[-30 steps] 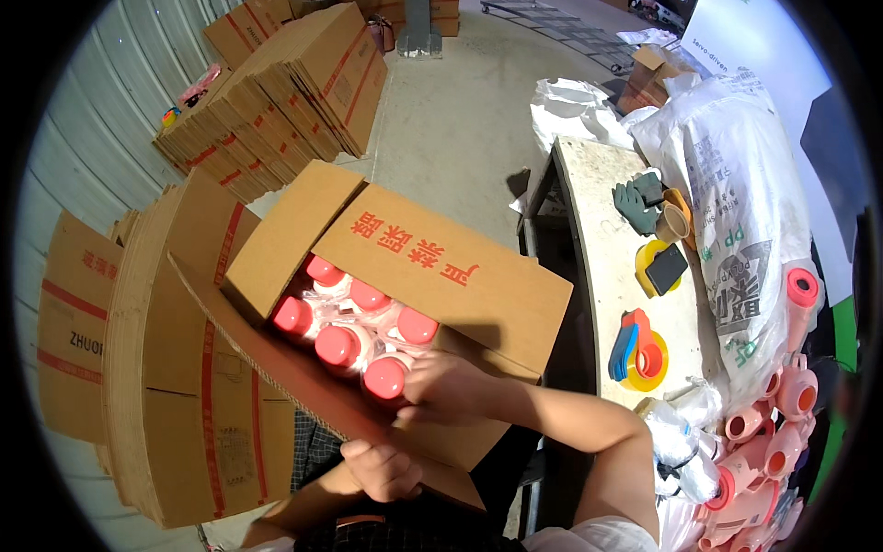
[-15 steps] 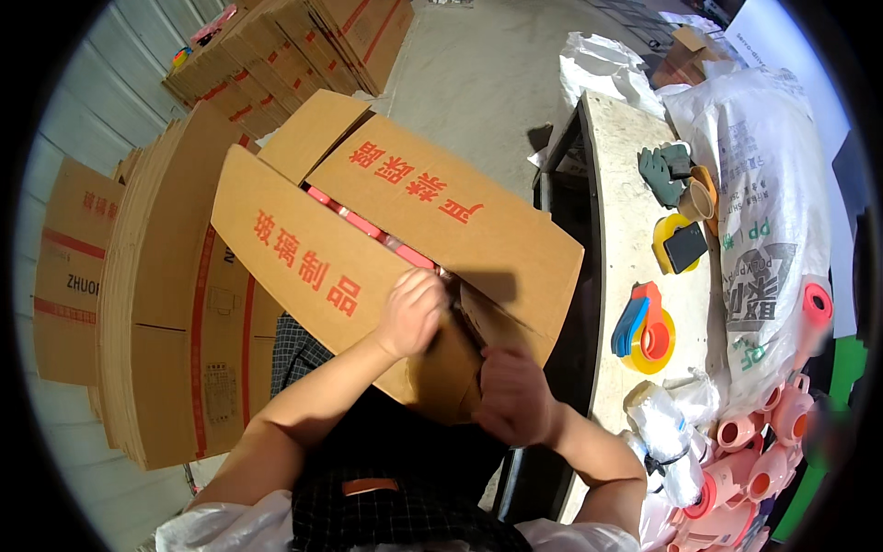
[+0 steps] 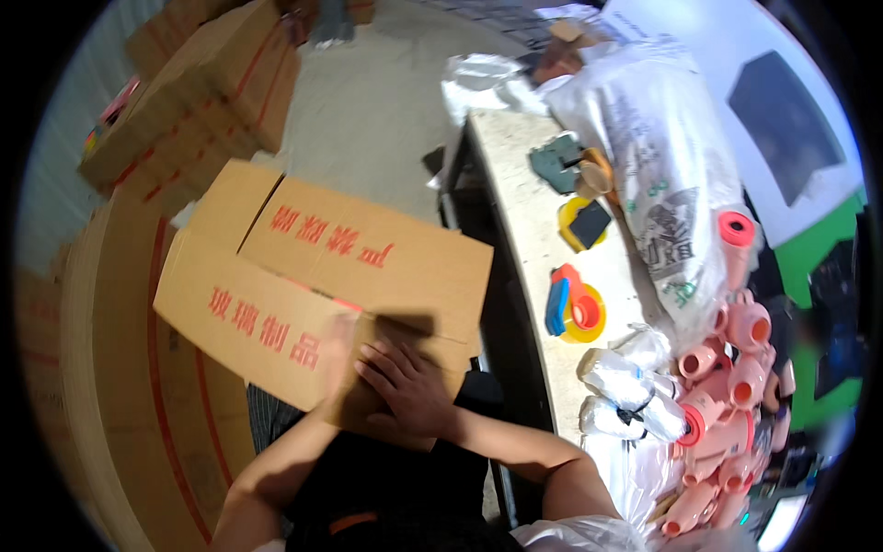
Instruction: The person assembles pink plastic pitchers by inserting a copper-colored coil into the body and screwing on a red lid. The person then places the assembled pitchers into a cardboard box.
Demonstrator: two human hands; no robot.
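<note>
A dark green glove [image 3: 553,166], a flat black object [image 3: 590,224] on a yellow roll [image 3: 570,235], and a red-and-blue tape dispenser [image 3: 574,285] lay on the table [image 3: 531,244], near a white sack [image 3: 655,138] and pink parts [image 3: 743,379].

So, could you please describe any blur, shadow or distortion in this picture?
Head view: the person's left grip is badly blurred; head view: a dark shadow lies on the brown rectangular cardboard box; head view: the tall brown cardboard stack looks soft and curves near the black fisheye rim.

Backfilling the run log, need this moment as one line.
carton: long flaps nearly meeting | right hand: laid on carton | left hand: blurred, beside right | tape dispenser: on bench
</note>
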